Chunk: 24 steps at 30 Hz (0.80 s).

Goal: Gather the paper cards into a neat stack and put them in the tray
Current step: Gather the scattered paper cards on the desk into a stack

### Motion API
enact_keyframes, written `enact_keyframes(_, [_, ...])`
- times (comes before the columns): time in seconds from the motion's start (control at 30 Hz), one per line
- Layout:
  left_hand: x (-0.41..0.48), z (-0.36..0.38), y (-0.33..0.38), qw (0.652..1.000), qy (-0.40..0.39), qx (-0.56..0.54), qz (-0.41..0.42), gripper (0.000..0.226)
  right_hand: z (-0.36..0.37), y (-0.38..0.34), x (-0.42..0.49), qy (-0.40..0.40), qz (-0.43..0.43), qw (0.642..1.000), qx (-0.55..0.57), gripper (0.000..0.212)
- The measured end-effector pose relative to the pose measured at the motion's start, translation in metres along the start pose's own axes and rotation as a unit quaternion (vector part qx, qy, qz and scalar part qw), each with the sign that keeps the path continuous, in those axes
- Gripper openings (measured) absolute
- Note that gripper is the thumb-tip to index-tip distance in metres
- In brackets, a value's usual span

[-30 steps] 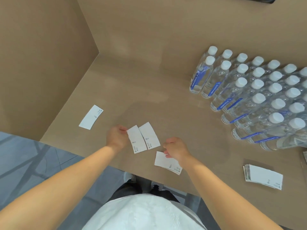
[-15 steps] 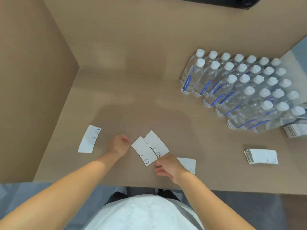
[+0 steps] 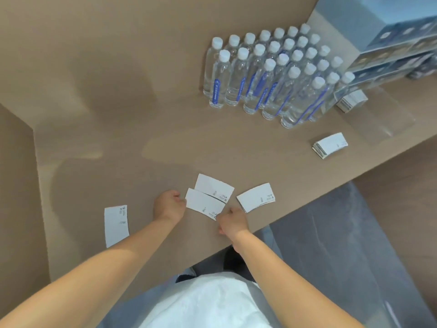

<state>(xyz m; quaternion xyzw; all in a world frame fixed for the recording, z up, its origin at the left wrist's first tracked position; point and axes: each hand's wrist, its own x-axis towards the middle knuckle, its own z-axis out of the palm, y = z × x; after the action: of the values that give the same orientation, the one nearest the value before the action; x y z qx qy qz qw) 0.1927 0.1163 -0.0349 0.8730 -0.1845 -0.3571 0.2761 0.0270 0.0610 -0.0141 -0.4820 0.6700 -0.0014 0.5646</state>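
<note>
- The left hand (image 3: 168, 206) lay knuckles-up on the brown table (image 3: 165, 143), its forearm reaching in from the lower left. Its fingers were curled together at the left end of the near card (image 3: 203, 204); whether they actually pinched the paper could not be told.
- The right hand (image 3: 233, 224) came in from the lower right, wrist near the table's front edge. Its fingers were bent together with their tips at the near card's right corner; the grip itself was hidden under the hand.
- The near card lay flat between the two hands, overlapping the lower edge of a second card (image 3: 214, 187) just behind it.
- A small pile of cards (image 3: 256, 197) lay just right of the pair, close to the right hand but apart from it.
- A single card (image 3: 116, 225) lay well to the left, beyond the left forearm.
- A thicker stack of cards (image 3: 330, 145) sat well to the right, near the front edge.
- A clear tray (image 3: 387, 119) stood behind that stack, with another bundle of cards (image 3: 352, 100) at its far corner.
- Water bottles (image 3: 272, 74) stood in rows at the back right, beside printed boxes (image 3: 397, 50).
</note>
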Motion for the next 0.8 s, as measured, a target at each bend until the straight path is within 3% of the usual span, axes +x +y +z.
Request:
enact_keyframes(0.13, [0.003,-0.003,0.008,0.997,0.040,0.058,0.044,0.031,0.006,0.003,-0.007,0.024,-0.009,1.000,0.018,0.032])
enact_keyframes(0.33, [0.003,-0.009,0.013,0.993,0.016,0.105,0.043,0.012,0.014,0.005,-0.012,0.060,-0.023,0.998,0.020,0.031])
enact_keyframes(0.43, [-0.001,-0.007,0.014,0.990,0.013,0.133,0.046,0.019,0.024,0.005,-0.013,0.067,-0.021,0.997,0.026,0.032])
enact_keyframes(0.6, [-0.009,0.002,0.017,0.990,-0.050,0.122,0.058,0.016,0.037,-0.006,-0.018,0.003,-0.015,0.991,0.129,0.039])
enact_keyframes(0.8, [-0.010,-0.004,0.004,0.995,-0.047,0.084,0.032,0.025,0.022,-0.002,-0.017,-0.038,0.011,0.985,0.171,0.039])
